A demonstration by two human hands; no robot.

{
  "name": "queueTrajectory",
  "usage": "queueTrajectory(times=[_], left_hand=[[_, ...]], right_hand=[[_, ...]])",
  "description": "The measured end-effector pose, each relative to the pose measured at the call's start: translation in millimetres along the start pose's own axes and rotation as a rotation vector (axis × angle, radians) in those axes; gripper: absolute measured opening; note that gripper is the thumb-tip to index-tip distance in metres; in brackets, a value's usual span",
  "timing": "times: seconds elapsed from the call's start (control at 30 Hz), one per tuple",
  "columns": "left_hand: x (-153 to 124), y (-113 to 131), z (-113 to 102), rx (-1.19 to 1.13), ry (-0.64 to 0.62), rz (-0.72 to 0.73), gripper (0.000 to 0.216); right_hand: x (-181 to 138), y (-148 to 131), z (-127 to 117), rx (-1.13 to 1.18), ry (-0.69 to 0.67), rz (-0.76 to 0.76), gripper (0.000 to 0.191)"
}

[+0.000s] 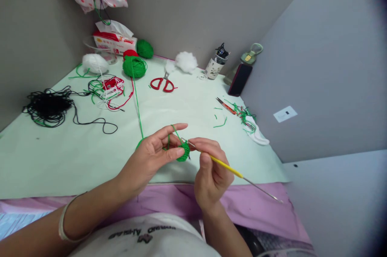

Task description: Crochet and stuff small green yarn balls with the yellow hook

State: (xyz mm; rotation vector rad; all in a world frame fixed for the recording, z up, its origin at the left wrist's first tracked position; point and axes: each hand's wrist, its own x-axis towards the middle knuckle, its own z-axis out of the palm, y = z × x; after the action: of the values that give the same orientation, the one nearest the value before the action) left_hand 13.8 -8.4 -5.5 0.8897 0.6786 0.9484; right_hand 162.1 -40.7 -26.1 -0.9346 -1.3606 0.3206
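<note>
My left hand [154, 150] pinches a small green crocheted piece [183, 152] between thumb and fingers, with its index finger stretched out and green yarn looped over it. My right hand [214, 168] grips a crochet hook [225, 164] with a yellow handle and metal ends. The hook's tip meets the top of the green piece, where a strand runs up to the left index finger. From behind my left hand, the working yarn leads back to a green yarn ball [134, 67] on the table.
Red-handled scissors [162, 83] lie mid-table. Left are tangled black yarn [50, 106], a white yarn ball [95, 63] and a tissue pack [115, 42]. Right are small snips [226, 106], yarn scraps [244, 115], a phone [240, 79], a bottle [249, 57] and a pen cup [215, 65]. Grey partitions enclose the table.
</note>
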Motion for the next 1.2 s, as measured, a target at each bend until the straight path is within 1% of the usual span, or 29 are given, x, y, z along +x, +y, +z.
queueTrajectory(times=[0.07, 0.13, 0.23, 0.37, 0.47, 0.57, 0.67, 0.77, 0.93, 1.07, 1.13, 1.2], left_hand=[[0, 0, 0, -0.012, -0.013, -0.01, 0.053], [-1, 0, 0, -0.025, -0.022, -0.02, 0.059], [-2, 0, -1, -0.03, -0.02, -0.031, 0.066], [-2, 2, -3, -0.025, -0.014, -0.051, 0.071], [-2, 2, -4, 0.001, -0.01, -0.066, 0.075], [-2, 3, -4, 0.036, -0.02, -0.058, 0.077], [-2, 6, -4, 0.083, -0.017, -0.035, 0.077], [-3, 9, -2, 0.168, 0.002, 0.001, 0.078], [-2, 10, 1, 0.325, 0.053, 0.08, 0.077], [-1, 8, 2, 0.422, 0.103, 0.151, 0.073], [-2, 7, 2, 0.443, 0.118, 0.166, 0.072], [-4, 6, 2, 0.466, 0.13, 0.181, 0.072]], right_hand=[[0, 0, 1, 0.007, -0.02, 0.016, 0.02], [0, 1, 2, 0.059, -0.002, 0.073, 0.019], [2, 3, 3, 0.198, 0.032, 0.177, 0.018], [6, 8, 3, 0.376, 0.033, 0.288, 0.019], [10, 11, 1, 0.427, 0.002, 0.331, 0.02], [14, 11, -4, 0.426, -0.041, 0.329, 0.021], [15, 7, -10, 0.386, -0.1, 0.279, 0.02], [16, 2, -16, 0.288, -0.152, 0.195, 0.019], [16, -6, -20, 0.032, -0.219, 0.004, 0.021], [14, -7, -20, -0.132, -0.281, -0.191, 0.023], [13, -5, -19, -0.174, -0.293, -0.269, 0.022], [12, -3, -18, -0.172, -0.271, -0.308, 0.022]])
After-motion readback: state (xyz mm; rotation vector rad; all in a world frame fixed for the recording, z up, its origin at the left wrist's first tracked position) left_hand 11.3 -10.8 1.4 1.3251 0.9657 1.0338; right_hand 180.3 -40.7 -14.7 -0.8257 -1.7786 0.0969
